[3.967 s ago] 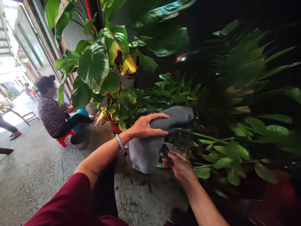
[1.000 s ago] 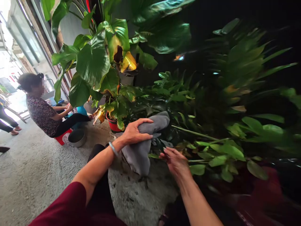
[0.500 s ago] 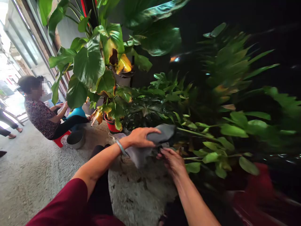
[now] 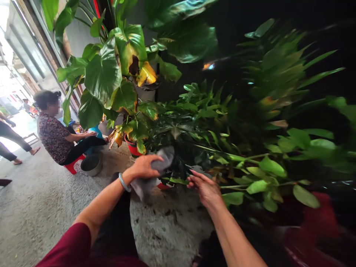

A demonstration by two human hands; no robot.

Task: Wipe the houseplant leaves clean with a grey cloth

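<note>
A grey cloth (image 4: 164, 160) is bunched in my left hand (image 4: 144, 167), its loose end hanging below the palm. That hand, with a pale bangle (image 4: 124, 182) on the wrist, is just in front of a red pot. On the right, my right hand (image 4: 204, 187) has its thumb and fingers brought together at the tip of a narrow green leaf (image 4: 176, 181). The index finger lies straighter than the others. Behind both hands is a low leafy plant (image 4: 194, 107), partly in shadow. A pale grey piece (image 4: 198, 170), unclear in kind, shows beyond my right fingers.
A large broad-leaved plant (image 4: 102, 70) in a red pot (image 4: 132, 146) rises ahead. At left a person (image 4: 52, 129) sits on a red stool (image 4: 73, 165) beside a dark basin (image 4: 91, 165). Long stems (image 4: 250, 178) reach out at right. Dry bits litter the concrete floor (image 4: 164, 230).
My left hand has drawn left with the cloth, away from my right hand, uncovering dark leaves and a bit of red pot. My right hand has barely moved. The seated person's hands have shifted.
</note>
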